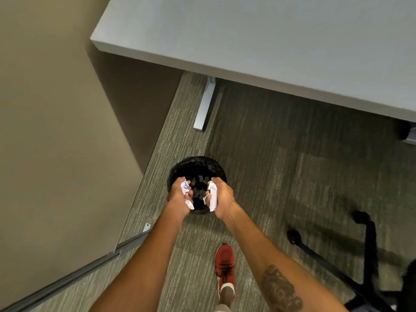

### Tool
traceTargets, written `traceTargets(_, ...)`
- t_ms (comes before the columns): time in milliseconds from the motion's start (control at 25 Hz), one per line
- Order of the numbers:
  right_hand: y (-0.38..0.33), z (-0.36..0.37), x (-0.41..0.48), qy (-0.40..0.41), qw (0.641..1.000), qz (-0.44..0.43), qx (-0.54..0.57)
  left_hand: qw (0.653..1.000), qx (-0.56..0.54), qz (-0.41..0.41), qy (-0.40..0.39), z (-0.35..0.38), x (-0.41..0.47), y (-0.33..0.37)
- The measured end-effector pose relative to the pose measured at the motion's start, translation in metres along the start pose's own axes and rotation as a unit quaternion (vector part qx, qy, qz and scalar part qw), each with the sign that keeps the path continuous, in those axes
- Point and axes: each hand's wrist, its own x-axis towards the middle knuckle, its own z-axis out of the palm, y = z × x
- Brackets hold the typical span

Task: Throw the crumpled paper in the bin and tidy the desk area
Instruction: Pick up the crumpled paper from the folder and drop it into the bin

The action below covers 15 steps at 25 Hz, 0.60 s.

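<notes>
A round black bin (198, 164) with a dark liner stands on the carpet beside the wall. Both my hands hover over its open mouth. My left hand (179, 194) is closed around a wad of crumpled white paper (185, 186) with some print on it. My right hand (221, 195) grips a second crumpled white paper (212, 194), whose ends stick out above and below my fingers. The bin's inside is dark and I cannot make out its contents clearly.
A grey desk top (270, 41) fills the upper right, with its metal leg and foot (204, 106) on the carpet behind the bin. A beige wall (56, 131) runs along the left. A black office chair base (360, 266) sits at lower right. My red shoe (225, 271) is below.
</notes>
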Motion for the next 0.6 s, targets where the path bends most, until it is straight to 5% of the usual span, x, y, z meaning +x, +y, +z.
traceTargets(600, 0.011, 0.04, 0.048, 0.008, 0.999, 0.036, -0.025, 0.996, -0.083, -0.017, -0.005, -0.004, 0.026, 0.02)
